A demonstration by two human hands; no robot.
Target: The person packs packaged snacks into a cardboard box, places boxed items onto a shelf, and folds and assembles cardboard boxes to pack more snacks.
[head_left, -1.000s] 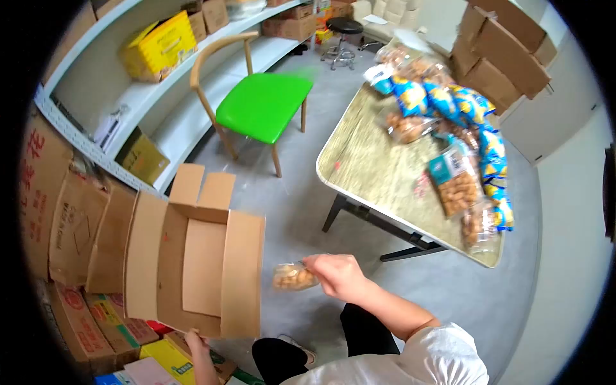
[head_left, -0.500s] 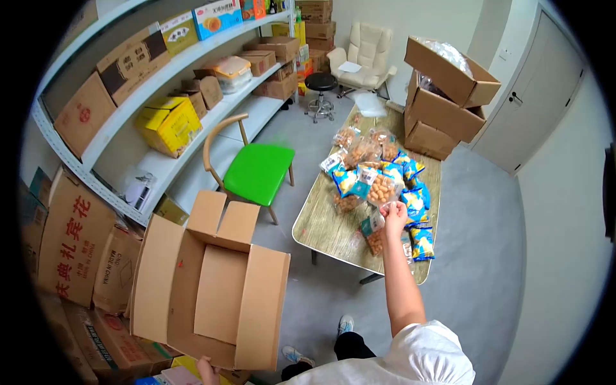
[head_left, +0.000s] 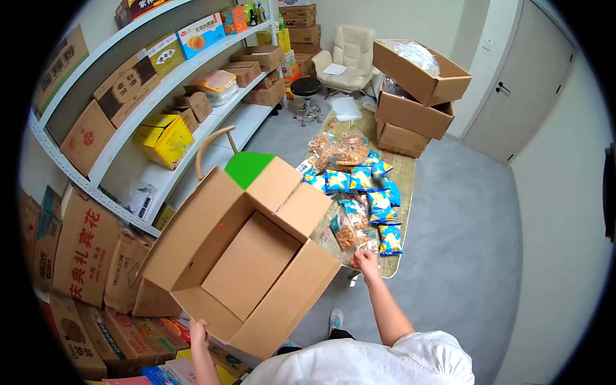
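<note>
My left hand (head_left: 199,332) is closed on the near edge of a large open cardboard box (head_left: 280,321), which is held tilted with its inside bottom facing me. One box flap overlaps the table's left side in view. At the table's front edge, my right hand (head_left: 366,262) has its fingers pinched at the lower edge of a clear snack bag (head_left: 367,242). Beside that bag lie another clear bag of brown snacks (head_left: 345,233) and a blue and yellow snack packet (head_left: 390,239). More blue packets (head_left: 338,181) and clear snack bags (head_left: 351,156) are spread farther back.
Stacked open cartons (head_left: 414,119) stand on the table's (head_left: 340,255) far right. A green chair (head_left: 247,168) is partly hidden behind the box. Shelving (head_left: 160,74) with boxes lines the left, above stacked cartons (head_left: 83,250). A stool (head_left: 307,90) and cream armchair (head_left: 346,58) are behind.
The cardboard box has come up and right, towards the table, with my left hand. My right hand has moved down from the raised clear bag to the table's front edge. The view has shifted.
</note>
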